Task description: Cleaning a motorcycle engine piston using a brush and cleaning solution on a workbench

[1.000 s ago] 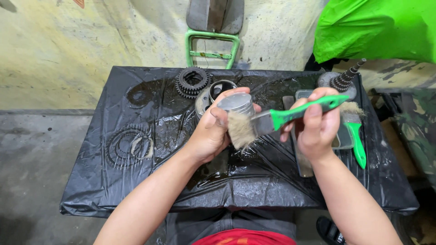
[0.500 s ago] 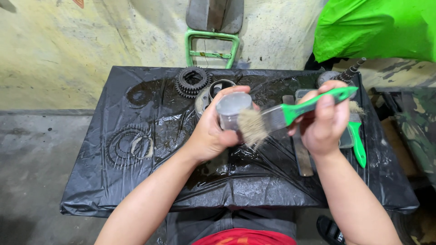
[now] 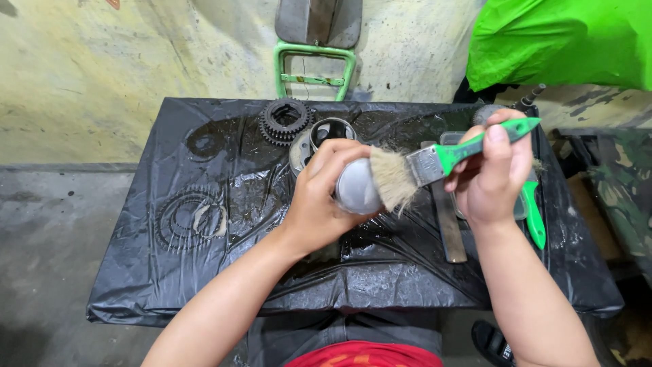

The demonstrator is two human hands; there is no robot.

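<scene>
The left hand [image 3: 319, 204] and brush bristles [image 3: 394, 178] cover most of the metal cylinder [image 3: 354, 190]. The second green-handled tool [image 3: 534, 216] lies partly behind the right hand [image 3: 490, 178].

A black plastic sheet [image 3: 204, 272] covers the table. On it sit 1 dark toothed gear [image 3: 284, 121], a metal ring [image 3: 331, 129] just beside it, and a flat metal bar [image 3: 449, 221]. A green metal frame [image 3: 314, 66] stands behind, with green fabric [image 3: 564, 44] off to the right.
</scene>
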